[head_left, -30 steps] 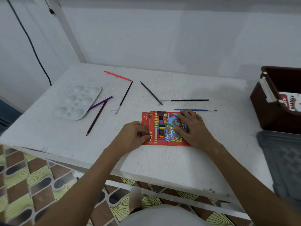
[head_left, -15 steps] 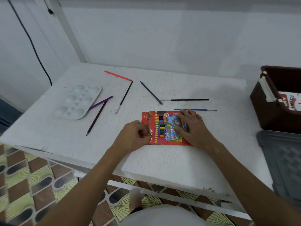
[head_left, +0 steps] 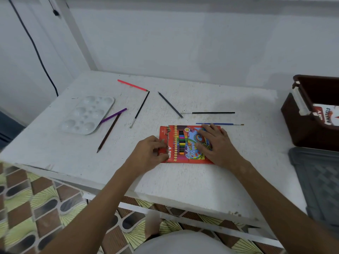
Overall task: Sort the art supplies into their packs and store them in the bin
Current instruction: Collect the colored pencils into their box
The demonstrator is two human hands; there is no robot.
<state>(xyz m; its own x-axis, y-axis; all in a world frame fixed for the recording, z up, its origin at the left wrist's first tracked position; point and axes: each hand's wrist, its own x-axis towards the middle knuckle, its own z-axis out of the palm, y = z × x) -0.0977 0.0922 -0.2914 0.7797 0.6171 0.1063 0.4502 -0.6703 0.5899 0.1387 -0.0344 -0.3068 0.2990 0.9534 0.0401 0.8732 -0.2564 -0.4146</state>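
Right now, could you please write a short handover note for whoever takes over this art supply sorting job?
Left hand: pinching the open flap end of the colour pencil pack, which lies flat on the white table.
Right hand: flat on the pack, pressing it down.
Done: a pastels box is already in the brown bin at the right.
Left: loose pink pencil, purple pencil, brown pencil, grey pencil; three paintbrushes, black, black, blue; and the paint palette. Then bin the pack.
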